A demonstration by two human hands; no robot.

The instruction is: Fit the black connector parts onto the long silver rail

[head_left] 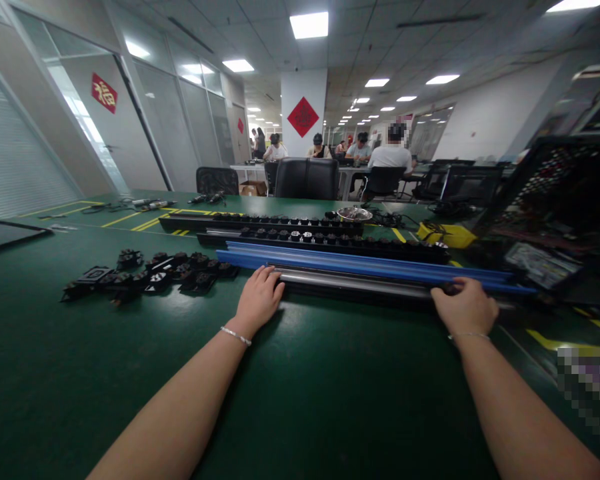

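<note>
A long black rail [350, 287] with a shiny grey top lies across the green table in front of me. At its left end the fingers of my left hand [260, 298] curl over the top and grip it. My right hand [465, 307] clasps the other end between thumb and fingers, and its fingertips are partly hidden. Just behind the rail runs a blue channel-shaped strip [370, 261]. Beyond that lie two black rails fitted with rows of small parts, a nearer one [330, 239] and a farther one [280, 221].
Loose black parts [155, 272] are heaped to the left. A metal dish [354, 214] and a yellow bin [447, 235] stand farther back. On the right is a tall black mesh-sided case [560, 193]. People [390, 157] sit at tables beyond a black chair [307, 178].
</note>
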